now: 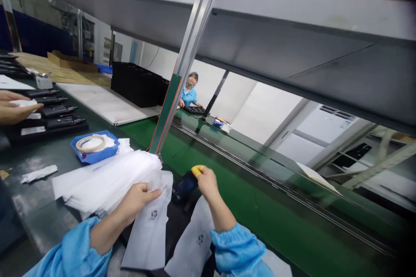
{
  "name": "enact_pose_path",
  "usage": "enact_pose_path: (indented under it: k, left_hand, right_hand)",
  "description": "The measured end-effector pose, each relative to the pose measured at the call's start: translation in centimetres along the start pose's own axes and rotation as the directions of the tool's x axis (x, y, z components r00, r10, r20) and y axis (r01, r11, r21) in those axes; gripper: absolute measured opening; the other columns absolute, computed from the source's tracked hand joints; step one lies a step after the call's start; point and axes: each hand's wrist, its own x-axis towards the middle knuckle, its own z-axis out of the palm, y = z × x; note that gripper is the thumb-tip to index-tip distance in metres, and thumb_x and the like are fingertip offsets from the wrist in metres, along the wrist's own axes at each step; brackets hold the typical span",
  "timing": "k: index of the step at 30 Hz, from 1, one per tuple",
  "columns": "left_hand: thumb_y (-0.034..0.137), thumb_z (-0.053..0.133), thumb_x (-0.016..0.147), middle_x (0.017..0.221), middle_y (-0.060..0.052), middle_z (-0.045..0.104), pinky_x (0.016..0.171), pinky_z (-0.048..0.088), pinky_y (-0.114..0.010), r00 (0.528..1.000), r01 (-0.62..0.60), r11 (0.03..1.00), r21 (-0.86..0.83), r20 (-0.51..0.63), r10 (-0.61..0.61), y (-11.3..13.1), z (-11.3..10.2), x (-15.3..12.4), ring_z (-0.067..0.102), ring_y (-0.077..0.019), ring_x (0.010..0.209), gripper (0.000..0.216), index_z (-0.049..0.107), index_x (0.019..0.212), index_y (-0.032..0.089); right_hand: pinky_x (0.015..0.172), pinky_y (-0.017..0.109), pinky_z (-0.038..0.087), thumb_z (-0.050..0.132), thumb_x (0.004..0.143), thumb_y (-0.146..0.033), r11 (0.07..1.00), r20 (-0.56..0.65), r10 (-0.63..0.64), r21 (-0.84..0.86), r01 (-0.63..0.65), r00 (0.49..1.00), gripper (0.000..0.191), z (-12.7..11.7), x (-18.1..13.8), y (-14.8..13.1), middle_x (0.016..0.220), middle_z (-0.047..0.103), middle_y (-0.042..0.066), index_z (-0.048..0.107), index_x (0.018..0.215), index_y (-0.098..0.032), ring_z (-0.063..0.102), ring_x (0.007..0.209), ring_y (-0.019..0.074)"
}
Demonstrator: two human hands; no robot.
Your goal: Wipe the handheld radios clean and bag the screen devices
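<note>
My left hand (pixel 141 199) pinches the top of a white translucent plastic bag (pixel 147 233) printed with a recycling mark. Beyond it my right hand (pixel 206 181), with a yellow finger cover on one finger, grips a dark, glossy device (pixel 185 186) whose exact kind is blurred. Below the right forearm lies a second printed bag (pixel 191 238), resting on a black tray (pixel 175 225). A thick pile of white bags (pixel 110 179) is spread just left of my left hand.
A blue bin (pixel 107 153) holds a tape roll (pixel 91 143). At the left edge, another person's hand (pixel 16 106) is near black devices (pixel 61 110) in a tray. A slanted metal post (pixel 182 65) rises behind the bags beside the green conveyor (pixel 247 194). Another person (pixel 189 94) sits across.
</note>
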Motion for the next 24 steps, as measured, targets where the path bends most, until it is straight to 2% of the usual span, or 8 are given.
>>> enact_pose_path:
  k: [2,7,10,13,15,18,21,24]
  left_hand:
    - [0.05,0.084,0.043,0.057,-0.004,0.067,0.052,0.048,-0.029,1.0,0.006,1.0,0.029,-0.025,-0.005,0.0,0.3,-0.1,0.061,-0.0194,0.05,0.048,0.065,0.065,0.012]
    - [0.048,0.083,0.046,0.049,0.001,0.061,0.045,0.04,-0.024,0.999,-0.001,0.988,0.155,-0.051,0.009,0.9,2.0,-0.7,0.055,-0.0157,0.045,0.042,0.061,0.057,0.014]
    - [0.047,0.082,0.047,0.05,0.002,0.059,0.044,0.038,-0.022,1.0,-0.021,0.972,0.234,-0.01,0.024,1.6,3.3,-1.1,0.053,-0.0139,0.045,0.041,0.063,0.059,0.013]
    - [0.048,0.08,0.048,0.051,0.001,0.059,0.045,0.036,-0.022,0.999,-0.036,0.954,0.299,0.036,0.026,2.0,4.2,-1.4,0.052,-0.0142,0.046,0.042,0.064,0.061,0.012]
    - [0.05,0.079,0.05,0.052,0.001,0.059,0.045,0.036,-0.023,0.998,-0.039,0.943,0.33,0.058,0.021,2.1,4.6,-1.6,0.053,-0.0149,0.047,0.042,0.064,0.061,0.012]
    - [0.051,0.078,0.05,0.055,-0.001,0.062,0.047,0.038,-0.024,0.996,-0.032,0.933,0.358,0.084,0.002,2.0,4.9,-1.9,0.055,-0.0166,0.049,0.043,0.066,0.064,0.012]
    - [0.052,0.077,0.049,0.057,-0.003,0.064,0.049,0.04,-0.025,0.996,-0.027,0.925,0.378,0.087,-0.006,2.0,5.0,-1.9,0.057,-0.018,0.051,0.045,0.068,0.065,0.011]
    - [0.053,0.076,0.048,0.055,-0.004,0.063,0.049,0.04,-0.026,0.997,-0.041,0.916,0.398,0.08,0.01,2.3,5.1,-1.5,0.057,-0.0187,0.05,0.046,0.066,0.062,0.011]
  right_hand:
    - [0.071,0.033,0.05,0.059,0.081,-0.041,0.994,-0.058,0.08,0.081,-0.075,0.995,0.027,-2.4,0.1,-0.7,0.081,0.065,0.003,0.064,0.085,-0.015,0.06,0.073,0.0151]
    - [0.081,0.033,0.047,0.057,0.074,-0.046,0.941,-0.228,0.169,0.326,-0.089,0.959,0.036,-8.2,1.8,-4.6,0.092,0.067,0.006,0.064,0.09,-0.016,0.061,0.085,0.0176]
    - [0.082,0.034,0.047,0.066,0.066,-0.046,0.846,-0.266,0.201,0.532,-0.031,0.943,0.034,-9.8,1.7,-7.6,0.087,0.067,0.004,0.066,0.083,-0.017,0.061,0.083,0.0165]
    - [0.082,0.033,0.046,0.074,0.061,-0.042,0.731,-0.242,0.225,0.682,0.001,0.944,0.03,-10.0,0.6,-9.6,0.081,0.067,0.001,0.068,0.078,-0.018,0.059,0.078,0.0147]
    - [0.08,0.032,0.046,0.073,0.063,-0.041,0.73,-0.227,0.216,0.684,-0.003,0.95,0.027,-9.9,-0.3,-10.0,0.08,0.067,0.001,0.069,0.078,-0.018,0.059,0.077,0.0139]
    - [0.078,0.031,0.046,0.071,0.066,-0.04,0.782,-0.239,0.19,0.623,0.0,0.952,0.026,-10.0,-1.5,-9.9,0.079,0.067,0.001,0.069,0.079,-0.018,0.059,0.076,0.0141]
    - [0.078,0.032,0.046,0.07,0.067,-0.04,0.84,-0.266,0.155,0.543,0.015,0.952,0.026,-10.6,-2.0,-9.6,0.08,0.068,0.002,0.069,0.081,-0.018,0.059,0.077,0.0149]
    - [0.08,0.033,0.046,0.069,0.068,-0.039,0.857,-0.335,0.132,0.512,0.063,0.933,0.026,-11.7,-1.7,-10.0,0.082,0.068,0.002,0.069,0.083,-0.017,0.06,0.079,0.0154]
